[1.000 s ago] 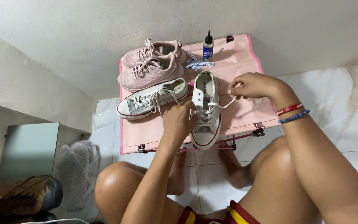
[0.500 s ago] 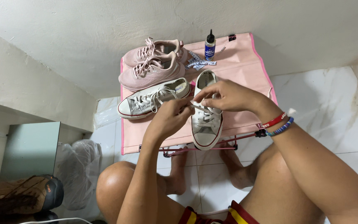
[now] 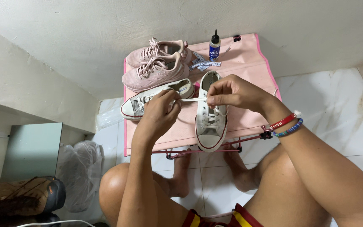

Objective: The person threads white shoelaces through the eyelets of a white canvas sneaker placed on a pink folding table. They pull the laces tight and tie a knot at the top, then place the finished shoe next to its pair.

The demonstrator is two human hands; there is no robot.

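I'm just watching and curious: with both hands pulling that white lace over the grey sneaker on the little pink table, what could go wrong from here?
1. The lace is stretched taut between the left hand and right hand; a hard tug might drag the grey sneaker off the table's near edge, where its toe sits.
2. The small bottle stands upright behind; a jolt to the light folding table could tip it.

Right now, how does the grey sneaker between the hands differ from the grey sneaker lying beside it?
The sneaker being laced points its toe toward the person; the other grey sneaker lies crosswise, toe to the left. The left hand and right hand stretch a lace over the first; the second lies partly behind the left hand. Both are grey with white toe caps.
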